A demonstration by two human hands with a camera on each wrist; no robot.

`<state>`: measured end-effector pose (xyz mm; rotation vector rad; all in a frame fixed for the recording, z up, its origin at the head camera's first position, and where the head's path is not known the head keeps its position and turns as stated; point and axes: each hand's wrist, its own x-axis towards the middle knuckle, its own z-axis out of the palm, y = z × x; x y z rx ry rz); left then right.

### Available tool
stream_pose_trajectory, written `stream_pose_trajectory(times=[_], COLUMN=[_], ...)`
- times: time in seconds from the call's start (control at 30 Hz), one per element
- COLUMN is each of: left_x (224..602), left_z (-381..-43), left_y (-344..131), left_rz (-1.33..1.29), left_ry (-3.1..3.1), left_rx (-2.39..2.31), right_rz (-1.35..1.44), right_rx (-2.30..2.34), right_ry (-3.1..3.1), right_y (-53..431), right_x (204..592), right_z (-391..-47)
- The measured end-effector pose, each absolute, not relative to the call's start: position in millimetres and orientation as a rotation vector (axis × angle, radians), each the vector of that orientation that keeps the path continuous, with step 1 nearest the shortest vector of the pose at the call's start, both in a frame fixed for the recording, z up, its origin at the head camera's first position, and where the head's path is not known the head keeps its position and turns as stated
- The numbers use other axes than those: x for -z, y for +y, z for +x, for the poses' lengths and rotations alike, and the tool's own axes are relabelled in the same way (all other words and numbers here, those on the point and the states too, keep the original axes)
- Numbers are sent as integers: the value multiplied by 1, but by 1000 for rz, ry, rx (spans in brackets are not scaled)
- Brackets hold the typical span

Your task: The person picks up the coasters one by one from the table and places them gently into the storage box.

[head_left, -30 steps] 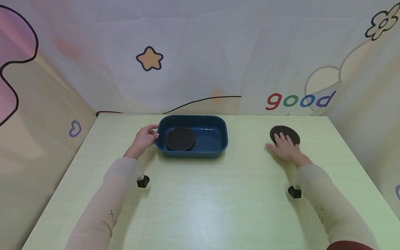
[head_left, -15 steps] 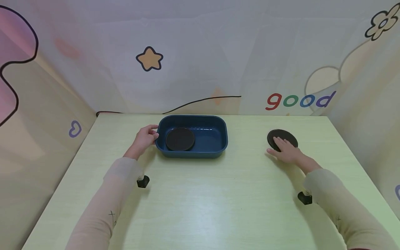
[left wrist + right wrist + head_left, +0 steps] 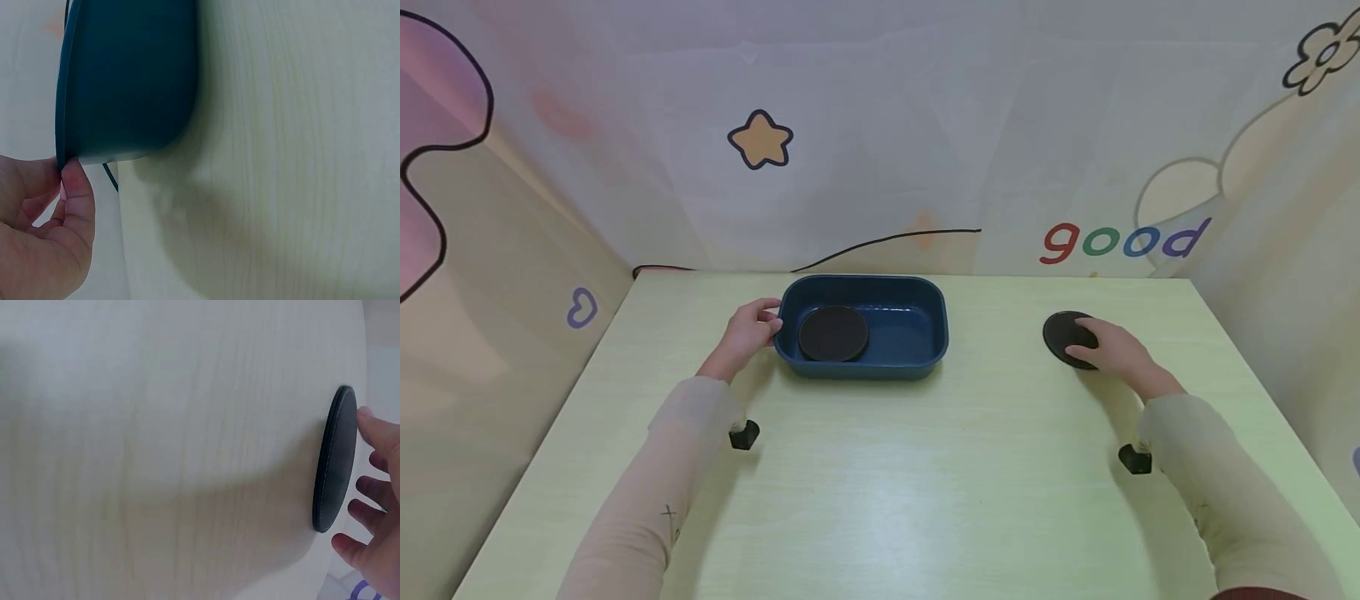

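A dark blue rectangular tray (image 3: 910, 329) with rounded corners stands near the table's back edge. My left hand (image 3: 747, 333) pinches the rim at its left end; thumb and finger meet there in the left wrist view. Inside the tray, toward the left, lies a black round coaster (image 3: 833, 334). Off to the right, more black coaster (image 3: 1063, 337) lies flat on the table; the right wrist view shows a stitched, layered edge (image 3: 334, 465). My right hand (image 3: 1116, 350) hovers over its right side, fingers spread and slightly bent, tips close to the disc.
The pale wood-grain table (image 3: 880, 467) spreads between and in front of both arms. A printed cloth backdrop (image 3: 880, 150) rises directly behind its back edge and along both sides. Small black cameras (image 3: 744, 435) hang under the wrists.
The right hand first lay flat on the right coaster and slid it slightly toward me and left. Now it has lifted and drawn to the right with fingers bent. The left hand and tray stay put.
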<state>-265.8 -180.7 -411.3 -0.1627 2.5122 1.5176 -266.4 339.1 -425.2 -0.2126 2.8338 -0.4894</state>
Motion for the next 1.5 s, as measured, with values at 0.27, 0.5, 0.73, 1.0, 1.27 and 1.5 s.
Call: stream_pose_trajectory(times=[0.27,0.5,0.73,1.0,1.27,1.5], left_x=[410,409,409,407,407,409], left_z=[-266,-267,-267,-267,-266,-265], left_y=[-179,-178,-177,-178,-180,-181], left_rz=[-163,-160,-175,-187,-178,-174], left_ry=[2525,2532,2520,2529,2531,2529], left_rx=[-1497,-1494,-1512,-1502,-1503,-1504], right_rz=[-70,7,1,-69,-59,-5], right_rx=[570,663,670,613,639,666], right_ry=[2792,2687,2662,2621,2512,2456], right_y=[353,356,355,353,351,349], right_x=[430,424,421,418,416,414], right_z=[-280,-284,-285,-286,-285,-282])
